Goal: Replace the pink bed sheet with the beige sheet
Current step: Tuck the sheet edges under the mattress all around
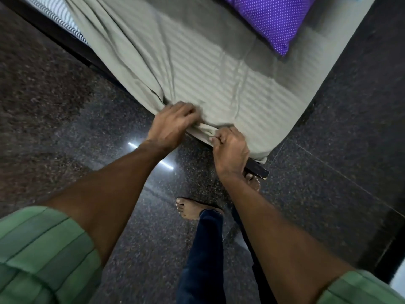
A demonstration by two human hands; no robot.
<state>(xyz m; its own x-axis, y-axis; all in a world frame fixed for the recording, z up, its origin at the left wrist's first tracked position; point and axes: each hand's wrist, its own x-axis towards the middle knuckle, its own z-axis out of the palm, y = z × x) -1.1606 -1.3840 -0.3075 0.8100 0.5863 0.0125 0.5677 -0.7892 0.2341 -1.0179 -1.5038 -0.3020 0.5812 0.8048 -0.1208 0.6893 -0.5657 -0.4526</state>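
Observation:
The beige striped sheet (pixel 210 69) covers the mattress, creased and bunched near the bed's near corner. My left hand (pixel 173 123) grips a fold of the sheet on top of the corner, fingers curled into the cloth. My right hand (pixel 230 148) pinches the sheet's edge at the side of the mattress, just above the dark bed frame (pixel 257 168). No pink sheet is in view.
A purple dotted pillow (pixel 271 20) lies on the bed at the top right. A striped mattress edge (pixel 63 25) shows at the top left. My bare feet (pixel 192 208) stand on the dark speckled floor (pixel 65 106) close to the bed corner.

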